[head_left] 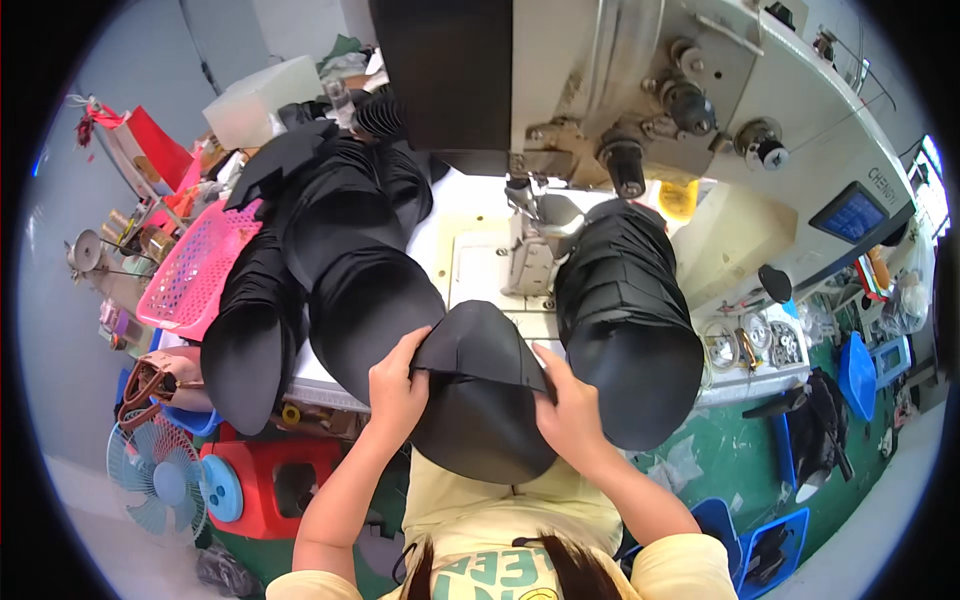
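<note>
Gripping black piece [478, 350] with left hand [397, 390] and right hand [568, 408], both pinched shut, just before sewing machine [640, 90].

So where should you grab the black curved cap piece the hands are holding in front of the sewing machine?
Probably at its two side edges, one hand from each side. The black curved cap piece is a floppy dome, wide across, so a single pinch would likely let it sag. The left hand and right hand already grip it there, thumbs on top, keeping the seam area in the middle free.
</note>
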Action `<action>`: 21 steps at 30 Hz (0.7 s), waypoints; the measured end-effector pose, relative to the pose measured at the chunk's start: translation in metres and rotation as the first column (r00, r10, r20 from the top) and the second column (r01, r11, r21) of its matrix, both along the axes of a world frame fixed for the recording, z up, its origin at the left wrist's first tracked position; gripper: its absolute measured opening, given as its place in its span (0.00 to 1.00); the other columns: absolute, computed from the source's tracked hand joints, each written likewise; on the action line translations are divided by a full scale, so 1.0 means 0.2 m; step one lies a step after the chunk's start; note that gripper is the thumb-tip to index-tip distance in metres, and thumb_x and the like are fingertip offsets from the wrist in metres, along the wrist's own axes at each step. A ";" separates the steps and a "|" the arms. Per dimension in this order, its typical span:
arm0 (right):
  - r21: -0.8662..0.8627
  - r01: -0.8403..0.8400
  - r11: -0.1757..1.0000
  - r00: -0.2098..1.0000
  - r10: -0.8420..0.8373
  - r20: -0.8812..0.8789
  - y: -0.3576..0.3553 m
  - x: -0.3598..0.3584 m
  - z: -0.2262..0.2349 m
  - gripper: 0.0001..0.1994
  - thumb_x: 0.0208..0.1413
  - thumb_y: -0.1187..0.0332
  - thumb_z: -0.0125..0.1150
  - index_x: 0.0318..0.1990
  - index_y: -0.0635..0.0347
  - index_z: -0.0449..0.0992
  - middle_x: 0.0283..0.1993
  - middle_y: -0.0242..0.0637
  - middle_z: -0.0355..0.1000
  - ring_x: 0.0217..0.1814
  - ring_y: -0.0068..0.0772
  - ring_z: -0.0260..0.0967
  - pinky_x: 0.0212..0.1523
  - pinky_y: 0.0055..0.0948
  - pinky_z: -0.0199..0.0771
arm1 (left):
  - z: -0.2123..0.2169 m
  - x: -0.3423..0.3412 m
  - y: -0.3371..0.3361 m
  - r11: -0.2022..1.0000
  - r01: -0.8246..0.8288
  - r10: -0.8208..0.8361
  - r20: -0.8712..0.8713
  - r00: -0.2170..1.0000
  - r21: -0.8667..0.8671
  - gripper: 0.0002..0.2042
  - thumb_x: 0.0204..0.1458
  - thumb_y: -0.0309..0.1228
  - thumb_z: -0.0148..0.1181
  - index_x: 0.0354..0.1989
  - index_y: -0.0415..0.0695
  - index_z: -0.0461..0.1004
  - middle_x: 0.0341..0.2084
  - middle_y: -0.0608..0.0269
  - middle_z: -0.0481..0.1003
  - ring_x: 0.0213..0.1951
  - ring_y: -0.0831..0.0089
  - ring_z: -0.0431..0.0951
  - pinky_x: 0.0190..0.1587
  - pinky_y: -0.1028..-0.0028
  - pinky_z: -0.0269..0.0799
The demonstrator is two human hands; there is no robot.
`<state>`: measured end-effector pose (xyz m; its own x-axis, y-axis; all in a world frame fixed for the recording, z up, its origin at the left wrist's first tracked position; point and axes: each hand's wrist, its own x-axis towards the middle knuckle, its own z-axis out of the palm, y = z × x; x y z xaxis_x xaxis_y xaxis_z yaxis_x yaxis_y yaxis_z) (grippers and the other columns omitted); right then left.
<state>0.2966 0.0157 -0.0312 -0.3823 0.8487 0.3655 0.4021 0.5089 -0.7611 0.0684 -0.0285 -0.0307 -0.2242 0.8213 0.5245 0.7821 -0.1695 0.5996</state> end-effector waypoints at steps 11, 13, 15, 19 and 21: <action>-0.288 0.157 0.945 0.923 -0.037 0.383 0.16 0.89 0.30 0.17 0.54 0.74 0.54 0.53 0.64 0.72 0.46 0.53 0.75 0.49 0.53 0.73 0.50 0.34 0.70 | -0.08 0.72 0.31 0.698 0.682 -0.446 0.615 0.651 -0.216 0.25 0.49 0.19 0.52 0.59 0.37 0.63 0.46 0.44 0.74 0.51 0.61 0.74 0.53 0.67 0.68; -0.189 0.152 0.970 0.925 -0.072 0.373 0.23 0.93 0.21 0.17 0.54 0.74 0.54 0.52 0.65 0.72 0.46 0.53 0.75 0.48 0.53 0.73 0.50 0.34 0.70 | -0.12 0.75 0.39 0.773 0.602 -0.425 0.538 0.728 -0.203 0.23 0.50 0.21 0.51 0.58 0.38 0.63 0.44 0.39 0.74 0.48 0.50 0.75 0.51 0.61 0.69; -0.035 0.166 0.985 0.952 -0.151 0.266 0.30 0.91 0.11 0.16 0.54 0.75 0.56 0.51 0.66 0.73 0.46 0.53 0.74 0.48 0.52 0.73 0.49 0.35 0.70 | -0.06 0.74 0.44 0.840 0.461 -0.329 0.409 0.851 -0.286 0.23 0.49 0.21 0.49 0.57 0.36 0.63 0.41 0.37 0.74 0.43 0.41 0.74 0.45 0.54 0.70; 0.280 0.329 0.902 0.866 -0.406 0.290 0.37 0.77 0.06 0.18 0.48 0.76 0.61 0.49 0.63 0.74 0.42 0.49 0.73 0.46 0.47 0.71 0.46 0.36 0.70 | -0.05 0.74 0.44 0.959 0.264 -0.272 -0.082 0.959 -0.101 0.21 0.47 0.23 0.58 0.53 0.39 0.68 0.35 0.51 0.71 0.35 0.55 0.75 0.34 0.62 0.71; 0.453 0.287 0.844 0.786 -0.478 0.392 0.37 0.71 0.02 0.19 0.47 0.77 0.61 0.50 0.63 0.73 0.44 0.47 0.70 0.46 0.48 0.70 0.46 0.39 0.69 | -0.11 0.73 0.43 0.970 0.241 -0.240 -0.240 0.941 -0.025 0.21 0.45 0.24 0.61 0.51 0.39 0.69 0.33 0.54 0.69 0.33 0.59 0.75 0.33 0.65 0.71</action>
